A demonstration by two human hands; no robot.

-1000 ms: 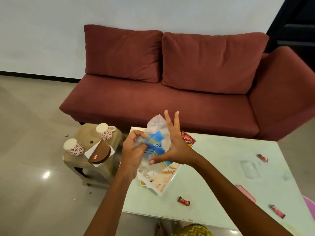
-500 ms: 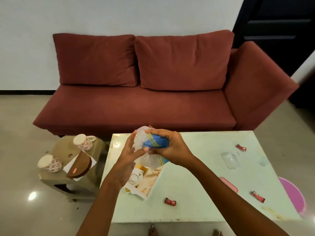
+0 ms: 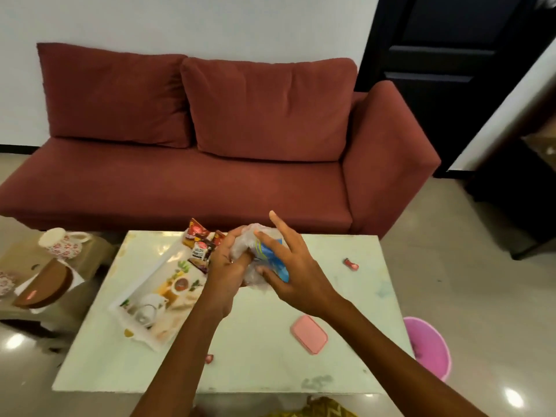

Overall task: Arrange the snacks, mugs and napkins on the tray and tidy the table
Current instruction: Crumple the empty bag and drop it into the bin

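Note:
My left hand [image 3: 226, 266] and my right hand [image 3: 296, 275] both grip a crumpled clear plastic bag with blue print [image 3: 264, 257] above the pale green table [image 3: 270, 365]. My right index finger sticks up. A printed white tray [image 3: 141, 296] lies slanted on the table's left half, with snack packets [image 3: 199, 245] at its far end. Small red candies lie at the right [image 3: 351, 264] and near the front [image 3: 209, 358]. A floral mug [image 3: 61, 245] and a brown holder with white napkins [image 3: 45, 287] sit on a low stool [image 3: 21, 257] to the left.
A pink flat lid [image 3: 309, 334] lies on the table right of centre. A pink bucket [image 3: 428, 346] stands on the floor by the table's right edge. A red sofa [image 3: 195, 164] runs behind the table. A dark door [image 3: 445, 70] is at the back right.
The camera view has swung right and closer to the table. My hands have crushed the bag smaller and shifted it right of the tray; the snack packets now show.

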